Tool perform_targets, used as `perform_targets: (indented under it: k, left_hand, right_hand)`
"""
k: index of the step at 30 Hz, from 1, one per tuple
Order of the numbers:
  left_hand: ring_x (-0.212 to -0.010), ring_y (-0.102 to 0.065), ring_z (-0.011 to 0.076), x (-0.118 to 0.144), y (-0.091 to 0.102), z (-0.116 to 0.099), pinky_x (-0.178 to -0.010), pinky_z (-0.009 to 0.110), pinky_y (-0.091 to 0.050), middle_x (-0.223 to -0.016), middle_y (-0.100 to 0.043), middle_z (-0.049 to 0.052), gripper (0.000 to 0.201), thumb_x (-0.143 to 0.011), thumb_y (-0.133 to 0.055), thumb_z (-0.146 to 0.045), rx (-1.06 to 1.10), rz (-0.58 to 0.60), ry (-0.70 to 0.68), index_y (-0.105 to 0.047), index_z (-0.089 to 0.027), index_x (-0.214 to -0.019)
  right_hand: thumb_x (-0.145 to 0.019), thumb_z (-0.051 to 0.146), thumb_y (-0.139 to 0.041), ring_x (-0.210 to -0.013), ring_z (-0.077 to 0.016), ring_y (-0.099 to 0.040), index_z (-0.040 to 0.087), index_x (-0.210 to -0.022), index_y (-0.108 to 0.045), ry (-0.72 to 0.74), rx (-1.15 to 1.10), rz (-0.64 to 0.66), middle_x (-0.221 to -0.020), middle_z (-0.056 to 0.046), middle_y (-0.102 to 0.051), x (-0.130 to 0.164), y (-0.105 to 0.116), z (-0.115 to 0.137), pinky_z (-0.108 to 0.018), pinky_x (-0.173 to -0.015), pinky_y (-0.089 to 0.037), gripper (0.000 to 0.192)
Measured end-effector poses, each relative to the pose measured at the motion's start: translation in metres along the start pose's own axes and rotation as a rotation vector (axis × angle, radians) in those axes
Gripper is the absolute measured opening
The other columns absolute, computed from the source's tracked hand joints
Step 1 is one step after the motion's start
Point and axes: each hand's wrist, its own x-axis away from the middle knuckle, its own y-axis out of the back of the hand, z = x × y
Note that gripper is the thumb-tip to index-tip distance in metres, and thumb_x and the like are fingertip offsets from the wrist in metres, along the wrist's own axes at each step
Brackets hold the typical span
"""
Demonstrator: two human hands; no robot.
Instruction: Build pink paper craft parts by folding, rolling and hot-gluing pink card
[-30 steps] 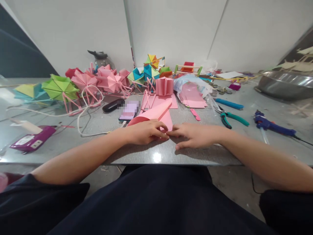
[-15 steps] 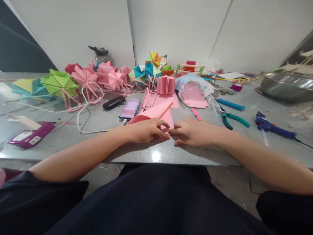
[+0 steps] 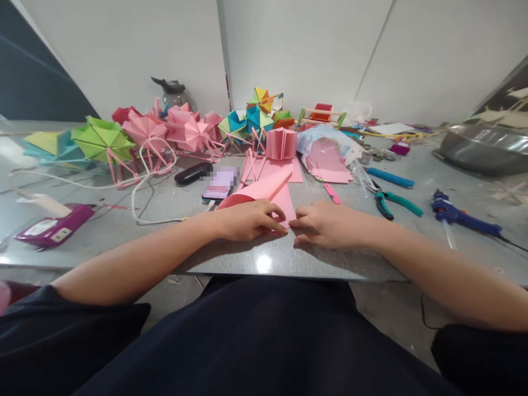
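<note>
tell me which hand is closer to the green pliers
Right. The right hand lies just left of the green pliers; the left hand is farther left, on the pink paper.

I took the folded paper sheet [image 3: 274,195] as landmark. It lay on the table [image 3: 247,256], near its front edge. My left hand [image 3: 247,220] rested on its left part; my right hand [image 3: 325,224] lay just right. The phone [image 3: 218,186] lay left of it, pliers [image 3: 391,201] and glue gun [image 3: 462,215] right, paper models [image 3: 181,132] behind.
</note>
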Motion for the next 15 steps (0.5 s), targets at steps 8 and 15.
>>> perform_targets:
  k: [8,15]
  left_hand:
    - [-0.119,-0.071,0.0249,0.0009,0.0004,-0.0030,-0.111,0.043,-0.053,-0.145,-0.073,0.012,0.033,-0.113,-0.061,-0.025,-0.009,0.012,0.019,-0.082,-0.034,-0.138]
    - [-0.127,-0.067,0.0263,0.0005,0.0016,-0.0062,-0.114,0.043,-0.052,-0.147,-0.071,0.011,0.039,-0.112,-0.057,-0.023,-0.037,0.025,0.045,-0.077,-0.033,-0.144]
  right_hand:
    - [-0.109,0.048,-0.070,-0.077,-0.0207,-0.061,0.019,-0.120,-0.084,0.005,0.055,-0.038,-0.096,-0.010,-0.072,0.0017,-0.0059,0.0001,-0.034,-0.068,-0.033,0.034]
    - [-0.109,0.048,-0.068,-0.078,-0.0213,-0.062,0.020,-0.118,-0.085,0.002,0.044,-0.039,-0.095,-0.009,-0.072,0.0014,-0.0042,-0.0002,-0.035,-0.071,-0.036,0.034]
